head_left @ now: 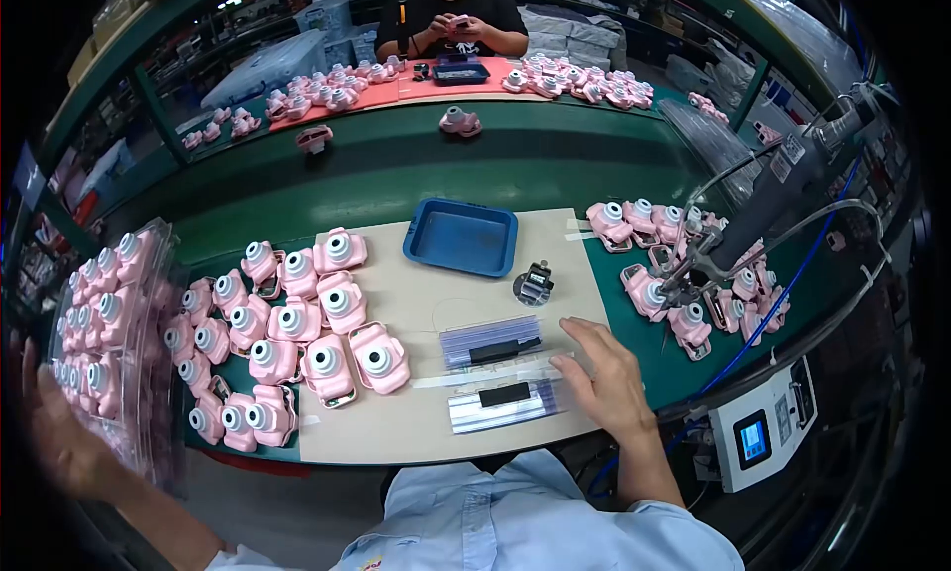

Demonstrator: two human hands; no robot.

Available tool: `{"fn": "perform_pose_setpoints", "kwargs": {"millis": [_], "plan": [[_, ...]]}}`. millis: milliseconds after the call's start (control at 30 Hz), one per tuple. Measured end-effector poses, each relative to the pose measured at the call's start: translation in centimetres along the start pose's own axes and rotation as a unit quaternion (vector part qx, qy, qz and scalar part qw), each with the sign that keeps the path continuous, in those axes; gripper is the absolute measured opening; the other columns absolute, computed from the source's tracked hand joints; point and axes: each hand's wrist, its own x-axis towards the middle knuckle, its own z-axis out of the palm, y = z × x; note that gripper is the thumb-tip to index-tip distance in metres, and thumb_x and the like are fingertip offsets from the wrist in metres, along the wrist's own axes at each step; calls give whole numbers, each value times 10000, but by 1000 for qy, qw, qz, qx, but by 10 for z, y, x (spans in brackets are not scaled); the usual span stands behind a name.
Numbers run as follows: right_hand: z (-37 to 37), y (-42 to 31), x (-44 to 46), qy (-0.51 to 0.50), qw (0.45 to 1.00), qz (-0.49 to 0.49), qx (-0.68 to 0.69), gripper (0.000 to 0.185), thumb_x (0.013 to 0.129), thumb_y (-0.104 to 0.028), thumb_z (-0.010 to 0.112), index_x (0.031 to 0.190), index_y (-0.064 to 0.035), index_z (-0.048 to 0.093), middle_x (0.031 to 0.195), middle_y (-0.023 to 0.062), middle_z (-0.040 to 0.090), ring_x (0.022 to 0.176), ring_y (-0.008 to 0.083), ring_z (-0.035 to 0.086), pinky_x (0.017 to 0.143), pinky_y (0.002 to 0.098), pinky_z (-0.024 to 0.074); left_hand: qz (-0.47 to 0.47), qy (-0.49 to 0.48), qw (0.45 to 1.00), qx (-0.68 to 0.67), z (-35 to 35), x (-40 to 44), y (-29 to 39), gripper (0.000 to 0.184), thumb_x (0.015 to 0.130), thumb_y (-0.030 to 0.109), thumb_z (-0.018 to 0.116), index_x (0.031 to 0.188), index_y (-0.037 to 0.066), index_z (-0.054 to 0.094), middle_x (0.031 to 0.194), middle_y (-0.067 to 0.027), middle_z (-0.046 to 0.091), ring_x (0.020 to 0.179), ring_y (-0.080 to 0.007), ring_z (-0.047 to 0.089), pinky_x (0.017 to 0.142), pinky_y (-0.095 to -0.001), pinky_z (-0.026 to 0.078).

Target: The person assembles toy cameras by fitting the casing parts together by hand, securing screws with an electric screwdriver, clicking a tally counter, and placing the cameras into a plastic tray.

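Note:
My right hand [606, 381] hovers with fingers apart at the right end of two bundles of thin clear strips, holding nothing. The upper strip bundle [485, 338] and the lower strip bundle [505, 408] each carry a black bar. At the far left, my left hand [67, 437] is stretched out beside a stack of clear plastic trays [163, 373] filled with pink toy cameras; whether it touches the trays I cannot tell. Between the trays and the strips stand many pink cameras [293, 319], some with open shells.
A blue tray [461, 236] and a small black tape dispenser [535, 284] sit on the beige board [396, 422]. More pink cameras [689, 325] lie right, under a dark hanging tool [783, 190]. A white control box [763, 427] stands lower right. Across the green conveyor [376, 165], a person holds something pink.

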Motion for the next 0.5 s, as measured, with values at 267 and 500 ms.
{"fn": "perform_pose_setpoints", "kwargs": {"millis": [267,500], "plan": [[36,16,-33,49,994,22,98,505,839,-97,685,1297,34,517,1311,266,509,1164,412,549,977,437,463,72,-420,826,-369,230,-16,208,631,804,149,711,1376,29,473,1209,-192,500,1021,-313,567,885,-384,484],[38,27,-39,20,993,48,105,523,821,-92,704,1293,41,519,1298,262,517,1154,405,552,969,441,462,64,-567,800,-188,429,-73,274,785,817,340,733,1452,98,340,1250,-245,469,1059,-400,577,899,-455,499]]}}
